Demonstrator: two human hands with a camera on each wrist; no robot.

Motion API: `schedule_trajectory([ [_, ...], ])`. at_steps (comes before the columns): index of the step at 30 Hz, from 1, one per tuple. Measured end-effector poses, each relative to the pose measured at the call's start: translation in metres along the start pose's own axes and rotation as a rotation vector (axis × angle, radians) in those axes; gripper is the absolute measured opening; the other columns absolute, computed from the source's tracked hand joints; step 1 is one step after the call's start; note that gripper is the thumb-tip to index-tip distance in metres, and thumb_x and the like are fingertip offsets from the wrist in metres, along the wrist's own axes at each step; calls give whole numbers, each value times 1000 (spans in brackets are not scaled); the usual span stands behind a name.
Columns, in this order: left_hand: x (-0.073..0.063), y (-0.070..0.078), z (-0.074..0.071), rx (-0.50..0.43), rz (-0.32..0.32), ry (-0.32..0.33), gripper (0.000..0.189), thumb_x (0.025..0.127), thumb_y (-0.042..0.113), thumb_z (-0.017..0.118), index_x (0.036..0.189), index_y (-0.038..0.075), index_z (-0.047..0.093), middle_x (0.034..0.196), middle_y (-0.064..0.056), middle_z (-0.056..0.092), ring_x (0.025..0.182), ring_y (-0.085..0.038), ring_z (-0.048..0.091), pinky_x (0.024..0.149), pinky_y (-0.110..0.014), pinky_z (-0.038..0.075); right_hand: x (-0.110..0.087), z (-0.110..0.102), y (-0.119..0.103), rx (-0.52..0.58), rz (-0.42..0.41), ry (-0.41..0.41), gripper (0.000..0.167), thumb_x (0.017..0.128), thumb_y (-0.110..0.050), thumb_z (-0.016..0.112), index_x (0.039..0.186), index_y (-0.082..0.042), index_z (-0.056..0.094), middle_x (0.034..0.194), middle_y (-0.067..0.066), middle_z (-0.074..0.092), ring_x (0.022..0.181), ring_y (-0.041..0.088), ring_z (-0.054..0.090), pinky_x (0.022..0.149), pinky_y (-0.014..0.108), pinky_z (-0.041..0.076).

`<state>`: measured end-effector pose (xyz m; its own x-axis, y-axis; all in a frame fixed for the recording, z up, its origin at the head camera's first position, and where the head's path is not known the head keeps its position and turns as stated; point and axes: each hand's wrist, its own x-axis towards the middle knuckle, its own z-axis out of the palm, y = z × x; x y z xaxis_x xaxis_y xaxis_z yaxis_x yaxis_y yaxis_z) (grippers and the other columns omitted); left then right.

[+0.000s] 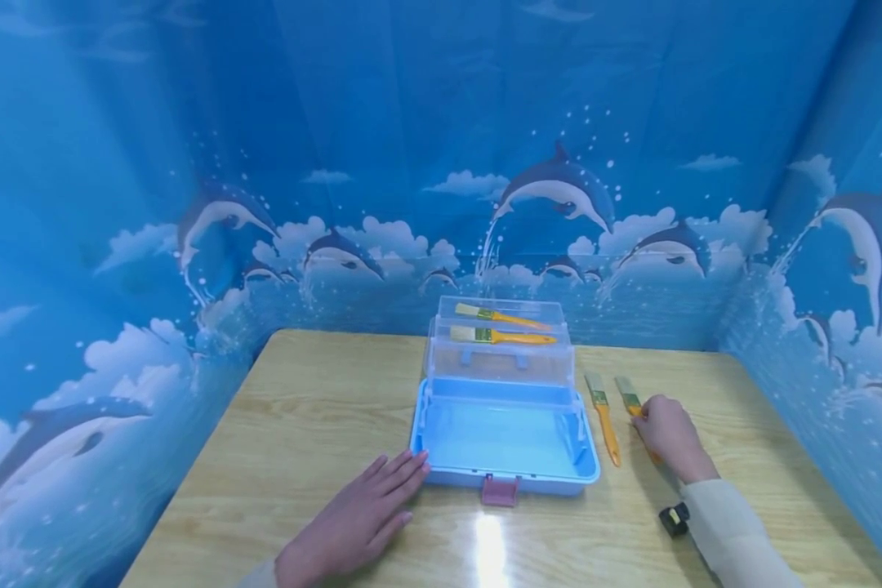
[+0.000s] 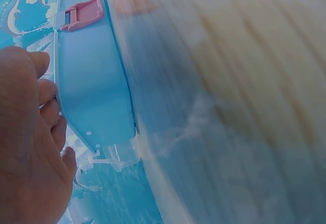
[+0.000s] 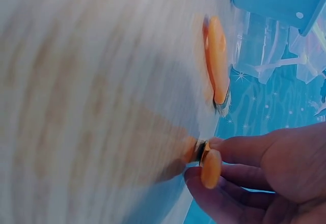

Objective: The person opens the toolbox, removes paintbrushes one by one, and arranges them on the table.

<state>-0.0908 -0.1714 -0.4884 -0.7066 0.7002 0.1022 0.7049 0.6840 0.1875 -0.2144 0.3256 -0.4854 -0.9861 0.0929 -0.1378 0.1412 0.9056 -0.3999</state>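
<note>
Between its thumb and fingers my right hand (image 1: 672, 437) pinches a paintbrush (image 1: 630, 398) with an orange handle. The right wrist view shows the end of that handle (image 3: 211, 170) poking out from the fingers. Just left of it, a second paintbrush (image 1: 603, 418) lies on the table. My left hand (image 1: 363, 518) has its fingers straight, with the tips at the left front corner of an opened light-blue toolbox (image 1: 540, 483). Two more paintbrushes, an upper one (image 1: 503, 316) and a lower one (image 1: 510, 336), lie in the toolbox's raised clear trays (image 1: 496, 363).
A pink latch (image 1: 500, 492) hangs at the toolbox's front. A small black object (image 1: 674, 519) is at the right wrist. The wooden table (image 1: 323, 408) meets a blue dolphin-print curtain (image 1: 412, 122) at the back and sides.
</note>
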Motion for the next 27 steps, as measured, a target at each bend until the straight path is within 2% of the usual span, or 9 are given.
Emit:
schedule_trajectory([
  [5, -1, -1, 0, 14, 20, 12, 59, 110, 33, 42, 163, 17, 23, 170, 2, 19, 155, -21, 23, 123, -51, 30, 0, -2, -1, -5, 26, -31, 24, 96, -7, 64, 101, 16, 65, 77, 16, 65, 63, 21, 57, 53, 30, 51],
  [12, 0, -1, 0, -2, 9, -10, 59, 110, 34, 41, 163, 18, 21, 170, 2, 18, 156, -20, 21, 123, -52, 28, 3, -2, 1, -26, 0, -11, 25, 95, -7, 65, 99, 17, 65, 77, 17, 65, 61, 21, 56, 52, 31, 50],
  [20, 0, -1, 0, 13, 12, -2, 60, 110, 36, 41, 163, 19, 20, 171, 2, 18, 156, -19, 20, 123, -51, 28, 3, 1, 5, -18, -12, -10, 25, 95, -9, 65, 96, 16, 67, 70, 11, 61, 57, 19, 54, 50, 30, 48],
  [27, 1, -1, 1, -8, -1, -18, 60, 111, 36, 40, 164, 19, 19, 171, 2, 18, 156, -19, 19, 124, -52, 27, 4, 2, 9, -17, -29, -2, 25, 95, -10, 65, 91, 14, 69, 65, 8, 58, 54, 18, 52, 47, 30, 46],
])
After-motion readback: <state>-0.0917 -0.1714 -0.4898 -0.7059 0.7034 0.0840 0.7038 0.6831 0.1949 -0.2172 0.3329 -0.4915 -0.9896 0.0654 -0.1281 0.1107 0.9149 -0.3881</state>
